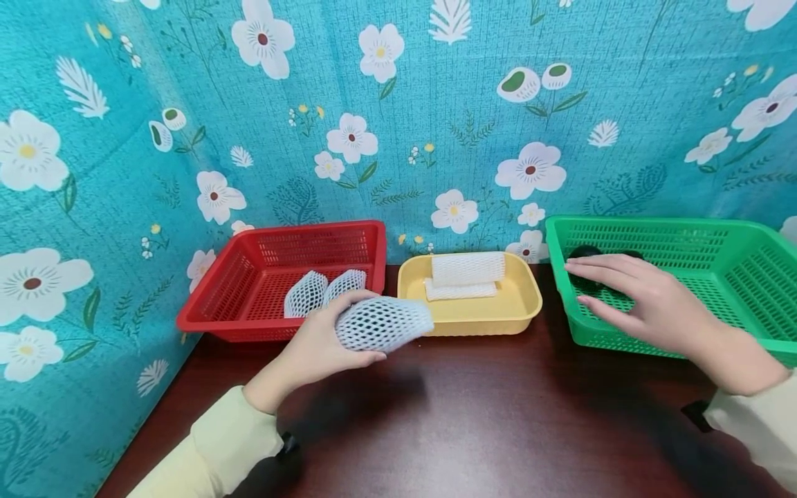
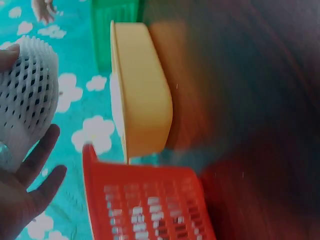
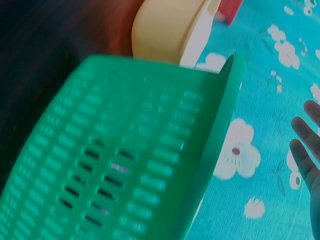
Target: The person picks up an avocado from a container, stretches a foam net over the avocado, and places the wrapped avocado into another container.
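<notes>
My left hand point(image 1: 330, 342) grips a white foam fruit net point(image 1: 381, 324) that bulges around something rounded; the mesh hides what is inside. This hand is in front of the red basket's right corner, and in the left wrist view its fingers point(image 2: 42, 155) lie along the net. My right hand point(image 1: 660, 304) is over the left part of the green basket point(image 1: 629, 227), fingers extended and nothing held. Beneath its fingers show dark round things point(image 1: 584, 257), partly covered by the hand. In the right wrist view the fingers point(image 3: 307, 137) are spread apart.
Two more net-wrapped pieces point(image 1: 306, 294) lie in the red basket point(image 1: 218, 324) at left. Between the baskets, a yellow tray point(image 1: 486, 326) holds flat white foam nets point(image 1: 468, 268). A flowered blue cloth point(image 1: 398, 104) hangs behind the dark wooden table point(image 1: 486, 415).
</notes>
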Action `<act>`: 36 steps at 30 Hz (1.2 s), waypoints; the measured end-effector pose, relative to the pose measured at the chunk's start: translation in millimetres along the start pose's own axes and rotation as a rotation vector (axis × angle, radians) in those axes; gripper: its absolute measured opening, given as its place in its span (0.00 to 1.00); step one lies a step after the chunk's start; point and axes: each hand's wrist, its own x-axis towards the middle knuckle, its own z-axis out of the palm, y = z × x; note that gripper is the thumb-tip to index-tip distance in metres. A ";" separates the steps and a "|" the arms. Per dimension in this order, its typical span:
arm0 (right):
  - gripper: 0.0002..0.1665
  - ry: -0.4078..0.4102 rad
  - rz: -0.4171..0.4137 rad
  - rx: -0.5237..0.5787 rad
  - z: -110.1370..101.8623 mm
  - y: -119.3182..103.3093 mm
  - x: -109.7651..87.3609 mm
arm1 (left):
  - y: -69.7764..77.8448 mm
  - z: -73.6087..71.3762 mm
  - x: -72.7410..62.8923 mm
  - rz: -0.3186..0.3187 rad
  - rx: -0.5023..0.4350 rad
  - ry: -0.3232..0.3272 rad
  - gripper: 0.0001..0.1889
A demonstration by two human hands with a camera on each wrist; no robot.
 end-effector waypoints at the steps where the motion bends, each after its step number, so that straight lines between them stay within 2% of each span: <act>1: 0.37 -0.004 0.013 -0.010 -1.4 3.0 -1.3 | -1.4 -3.6 -0.2 -0.018 0.011 0.011 0.43; 7: 0.41 -0.014 0.125 -0.060 -13.2 17.7 -7.5 | -13.1 -23.9 0.0 -0.039 0.082 0.097 0.43; 11: 0.30 -0.041 0.223 -0.100 -20.8 24.7 -11.7 | -21.1 -35.4 0.9 -0.040 0.106 0.142 0.43; 13: 0.27 -0.065 0.294 -0.117 -23.7 27.3 -13.4 | -24.9 -40.8 1.2 -0.049 0.112 0.157 0.43; 19: 0.30 -0.181 0.560 -0.105 -28.1 39.9 -17.6 | -35.7 -56.0 4.8 -0.101 0.151 0.245 0.44; 22: 0.34 -0.264 0.665 -0.088 -27.9 50.5 -19.5 | -41.8 -63.1 6.5 -0.155 0.184 0.301 0.43; 26: 0.41 -0.387 0.777 -0.006 -28.5 63.6 -23.1 | -50.6 -72.3 6.5 -0.222 0.197 0.359 0.42; 32: 0.44 -0.455 0.834 0.050 -27.2 74.9 -27.3 | -64.5 -86.4 5.2 -0.298 0.178 0.428 0.44; 36: 0.47 -0.537 0.839 0.071 -28.1 81.6 -24.3 | -74.3 -96.0 7.7 -0.424 0.158 0.481 0.45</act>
